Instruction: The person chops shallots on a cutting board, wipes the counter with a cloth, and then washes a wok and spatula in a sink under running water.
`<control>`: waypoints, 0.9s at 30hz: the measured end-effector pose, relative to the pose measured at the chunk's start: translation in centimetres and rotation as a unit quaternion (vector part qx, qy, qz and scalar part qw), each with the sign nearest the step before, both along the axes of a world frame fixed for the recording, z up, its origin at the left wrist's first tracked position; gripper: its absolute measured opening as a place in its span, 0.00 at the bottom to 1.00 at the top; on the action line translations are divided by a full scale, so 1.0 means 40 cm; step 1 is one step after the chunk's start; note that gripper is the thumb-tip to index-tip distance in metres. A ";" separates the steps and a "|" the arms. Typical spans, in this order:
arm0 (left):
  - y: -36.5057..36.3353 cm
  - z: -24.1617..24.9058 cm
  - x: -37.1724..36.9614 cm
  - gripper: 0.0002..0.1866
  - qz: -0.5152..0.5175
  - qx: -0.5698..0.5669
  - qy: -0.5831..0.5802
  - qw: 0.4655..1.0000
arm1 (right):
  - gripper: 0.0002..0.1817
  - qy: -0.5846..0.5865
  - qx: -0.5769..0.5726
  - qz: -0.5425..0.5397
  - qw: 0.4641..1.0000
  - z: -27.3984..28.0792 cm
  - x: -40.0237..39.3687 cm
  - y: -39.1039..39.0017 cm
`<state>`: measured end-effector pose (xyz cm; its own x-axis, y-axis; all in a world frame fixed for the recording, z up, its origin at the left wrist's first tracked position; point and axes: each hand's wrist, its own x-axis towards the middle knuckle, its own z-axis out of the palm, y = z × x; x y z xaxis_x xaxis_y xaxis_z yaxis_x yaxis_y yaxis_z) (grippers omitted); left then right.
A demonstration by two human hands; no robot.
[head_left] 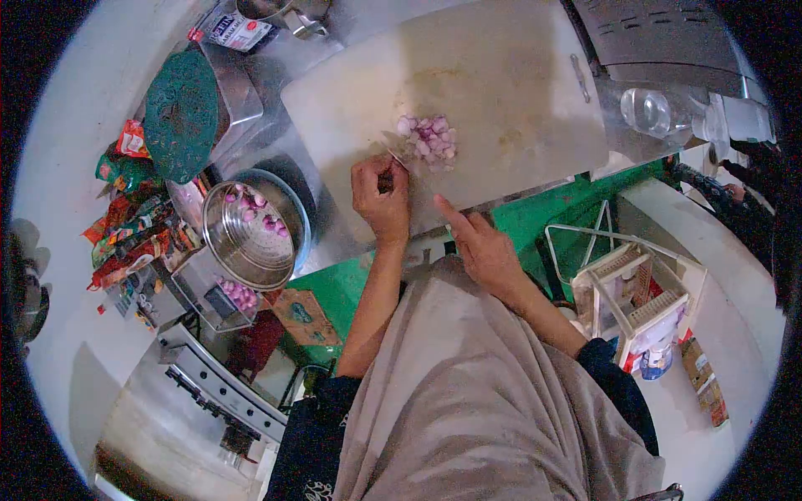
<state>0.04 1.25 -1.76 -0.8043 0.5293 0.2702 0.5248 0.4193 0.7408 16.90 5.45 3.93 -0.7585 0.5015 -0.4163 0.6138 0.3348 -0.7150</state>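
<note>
Can see at left pink shallots [274,224] in a steel colander [251,255], well apart from both hands, and then the left hand [382,199] at the near-left part of the cutting board [518,100], with fingers curled inward close by the knife [420,177], but cannot tell whether gripping anything at the hidden tips. Can make out next a pile of chopped shallots [428,142] on the board, just beyond the blade and near the left fingers, then, farther right, the right hand [483,250], with fingers wrapped around the knife and index finger stretched along it.
</note>
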 end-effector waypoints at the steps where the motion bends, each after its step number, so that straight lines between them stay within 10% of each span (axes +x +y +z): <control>1: 0.001 0.006 0.002 0.07 0.002 -0.002 -0.008 1.000 | 0.33 -0.001 0.000 0.002 1.000 0.005 -0.002 0.001; 27: -0.002 -0.011 0.004 0.06 0.005 0.005 0.005 1.000 | 0.43 -0.041 0.054 0.060 0.996 -0.013 -0.033 0.031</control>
